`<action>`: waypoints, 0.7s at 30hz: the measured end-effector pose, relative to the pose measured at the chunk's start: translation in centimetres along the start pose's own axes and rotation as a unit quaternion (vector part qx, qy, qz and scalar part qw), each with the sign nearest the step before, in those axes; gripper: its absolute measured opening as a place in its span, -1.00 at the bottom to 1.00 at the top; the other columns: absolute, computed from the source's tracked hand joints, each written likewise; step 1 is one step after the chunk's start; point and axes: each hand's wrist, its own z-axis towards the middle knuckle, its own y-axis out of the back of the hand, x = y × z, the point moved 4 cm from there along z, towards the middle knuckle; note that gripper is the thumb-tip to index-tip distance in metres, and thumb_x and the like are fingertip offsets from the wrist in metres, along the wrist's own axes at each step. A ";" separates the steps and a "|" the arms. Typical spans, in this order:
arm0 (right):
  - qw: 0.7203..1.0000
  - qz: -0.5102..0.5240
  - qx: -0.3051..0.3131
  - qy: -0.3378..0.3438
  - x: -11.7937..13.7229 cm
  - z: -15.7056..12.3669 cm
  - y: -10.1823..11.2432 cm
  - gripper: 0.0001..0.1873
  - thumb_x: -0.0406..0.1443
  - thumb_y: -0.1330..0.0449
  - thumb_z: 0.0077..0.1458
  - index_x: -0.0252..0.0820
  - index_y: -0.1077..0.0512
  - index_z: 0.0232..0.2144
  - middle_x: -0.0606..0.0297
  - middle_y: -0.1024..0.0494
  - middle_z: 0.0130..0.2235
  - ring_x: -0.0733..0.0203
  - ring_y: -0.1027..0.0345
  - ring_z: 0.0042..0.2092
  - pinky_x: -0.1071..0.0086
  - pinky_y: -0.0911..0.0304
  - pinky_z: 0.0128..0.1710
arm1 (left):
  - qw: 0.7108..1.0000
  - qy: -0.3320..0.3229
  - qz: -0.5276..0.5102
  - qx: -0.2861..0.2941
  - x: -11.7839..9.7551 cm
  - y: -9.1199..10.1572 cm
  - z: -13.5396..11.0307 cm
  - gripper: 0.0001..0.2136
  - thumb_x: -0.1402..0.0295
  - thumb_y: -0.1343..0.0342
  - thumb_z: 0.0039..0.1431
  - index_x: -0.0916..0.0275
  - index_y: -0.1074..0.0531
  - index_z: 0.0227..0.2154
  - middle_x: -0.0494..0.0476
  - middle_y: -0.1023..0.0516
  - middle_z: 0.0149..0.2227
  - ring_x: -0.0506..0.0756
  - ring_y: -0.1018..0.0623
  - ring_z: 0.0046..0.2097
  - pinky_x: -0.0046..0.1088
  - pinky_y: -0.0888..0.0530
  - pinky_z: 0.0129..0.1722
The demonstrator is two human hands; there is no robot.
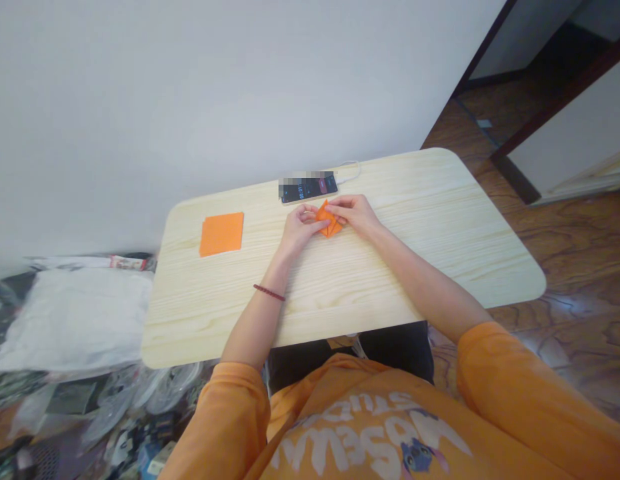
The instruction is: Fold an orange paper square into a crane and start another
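A small folded piece of orange paper [329, 223] rests on the light wooden table [415, 247], near its far edge. My left hand [301, 225] pinches its left side with curled fingers. My right hand [354, 211] grips its right and upper side, fingers pressed onto the fold. Both hands touch each other over the paper, and part of the fold is hidden under the fingers. A dark red bead bracelet [269, 293] sits on my left wrist.
A flat stack of orange square paper [222, 233] lies to the left on the table. A phone [309, 187] with a white cable [351, 172] lies just behind my hands. Bags and clutter [70, 320] fill the floor at left; a doorway opens at right.
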 end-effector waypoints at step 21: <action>0.999 -0.015 0.031 -0.003 -0.2 0.2 0.3 -0.68 -0.15 -0.37 -0.22 -0.33 -0.51 -0.49 0.42 -0.33 -0.68 0.47 -0.06 -0.63 0.47 0.05 -0.61 | 0.999 -0.014 0.018 -0.044 0.0 -0.3 0.0 -0.69 0.46 -0.31 -0.28 0.26 -0.34 -0.42 -0.02 -0.51 -0.53 -0.02 -0.51 -0.48 -0.51 -0.43 -0.41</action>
